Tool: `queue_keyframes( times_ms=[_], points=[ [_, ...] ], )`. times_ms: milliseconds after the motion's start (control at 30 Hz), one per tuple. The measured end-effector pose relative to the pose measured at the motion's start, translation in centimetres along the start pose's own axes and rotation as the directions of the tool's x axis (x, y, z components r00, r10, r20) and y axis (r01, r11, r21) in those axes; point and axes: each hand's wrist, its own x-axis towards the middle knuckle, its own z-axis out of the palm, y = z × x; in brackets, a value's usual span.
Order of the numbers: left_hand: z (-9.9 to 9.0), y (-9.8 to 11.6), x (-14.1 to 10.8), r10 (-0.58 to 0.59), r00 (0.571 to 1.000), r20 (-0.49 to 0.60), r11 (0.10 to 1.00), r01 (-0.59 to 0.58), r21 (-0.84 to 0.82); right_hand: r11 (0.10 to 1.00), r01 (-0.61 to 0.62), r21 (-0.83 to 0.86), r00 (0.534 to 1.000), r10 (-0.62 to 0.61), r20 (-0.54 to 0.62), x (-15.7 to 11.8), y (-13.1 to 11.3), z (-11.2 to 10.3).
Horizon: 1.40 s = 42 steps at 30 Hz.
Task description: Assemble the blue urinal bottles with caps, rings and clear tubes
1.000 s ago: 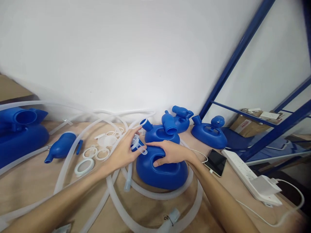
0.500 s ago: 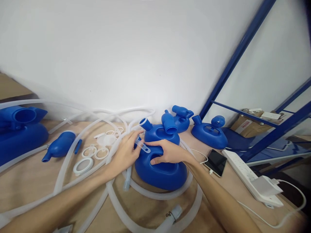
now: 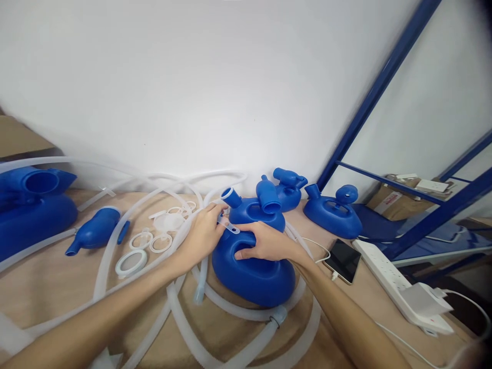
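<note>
At far left, a carton [image 3: 25, 136] and in front of it, near the back edge of the surface [image 3: 69, 279], the left jug [image 3: 34, 228], blue, topped by a wide-mouthed piece. Next, pale tubes [image 3: 134, 207], looping along the back edge and forward; among them, a blue spout [image 3: 100, 228] lying on its side and several white rings [image 3: 131, 264]. Curls left grip [image 3: 205, 230] closely around a clear tab [image 3: 230, 227] at the neck of the front jug [image 3: 253, 287], holed end jutting past the thumb; cannot tell more about the part under the fingers. Clasps the front jug, well in from the back edge and ringed by tubing, with right grip [image 3: 271, 243], thumb in the handle opening, palm over the bar. Behind, toward the back edge, the middle jug [image 3: 249, 212] and rear jug [image 3: 289, 199]; near the back right corner, the right jug [image 3: 334, 218]. Farther right, a phone [image 3: 343, 260] with cable plugged in, then a power strip [image 3: 388, 279] along the right edge, carrying a white plug [image 3: 426, 300]. Beyond that edge, a blue rack [image 3: 378, 89] with a box [image 3: 400, 200].
</note>
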Motion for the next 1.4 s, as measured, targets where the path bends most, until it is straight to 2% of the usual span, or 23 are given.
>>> queue_keyframes(
  times_ms=[133, 200, 300, 367, 467, 600, 767, 900, 1000, 1167, 1400],
  points=[
    [-0.7, 0.1, 0.0, -0.006, 0.999, 0.047, 1.000, 0.007, -0.018, 0.998, 0.037, 0.059, 0.998, -0.040, 0.052, 0.2, 0.6, -0.6],
    [-1.6, -0.1, 0.2, 0.023, 0.991, 0.131, 0.998, -0.016, -0.059, 0.996, 0.046, 0.075, 0.998, -0.049, 0.045, 0.2, 1.0, -0.8],
    [-3.2, -0.4, 0.6, 0.138, 0.939, 0.314, 0.976, -0.074, -0.206, 0.996, 0.017, 0.086, 1.000, -0.018, 0.011, 0.2, 1.5, -1.0],
    [-3.7, -0.7, 0.9, 0.195, 0.916, 0.352, 0.956, -0.097, -0.276, 0.991, -0.059, 0.123, 0.998, 0.055, 0.040, 0.1, 1.7, -0.9],
    [-3.2, -0.9, 0.9, 0.186, 0.940, 0.287, 0.964, -0.118, -0.238, 0.972, -0.158, 0.173, 0.985, 0.143, 0.098, 0.1, 1.5, -0.9],
    [-1.9, -0.9, 0.7, 0.193, 0.963, 0.189, 0.976, -0.169, -0.136, 0.972, -0.191, 0.139, 0.980, 0.182, 0.076, 0.2, 0.6, -1.1],
    [-1.5, -0.9, 0.4, 0.185, 0.969, 0.162, 0.980, -0.169, -0.105, 0.930, -0.357, 0.085, 0.929, 0.345, 0.135, 1.0, -0.5, -1.2],
    [-1.5, -0.9, 0.3, 0.163, 0.976, 0.142, 0.985, -0.153, -0.079, 0.952, -0.306, 0.013, 0.948, 0.303, 0.099, 1.8, -1.1, -1.1],
    [-1.3, -0.9, 0.2, 0.153, 0.979, 0.136, 0.987, -0.144, -0.073, 0.958, -0.285, 0.034, 0.955, 0.281, 0.089, 1.9, -0.9, -0.9],
    [-1.1, -0.6, 0.2, 0.129, 0.987, 0.093, 0.990, -0.122, -0.070, 0.938, -0.325, 0.117, 0.945, 0.318, 0.073, 1.8, 0.0, -0.5],
    [-0.8, -0.4, 0.1, 0.091, 0.993, 0.069, 0.996, -0.091, -0.009, 0.945, -0.322, 0.053, 0.946, 0.319, 0.054, 2.0, 0.0, -0.3]
  ],
)
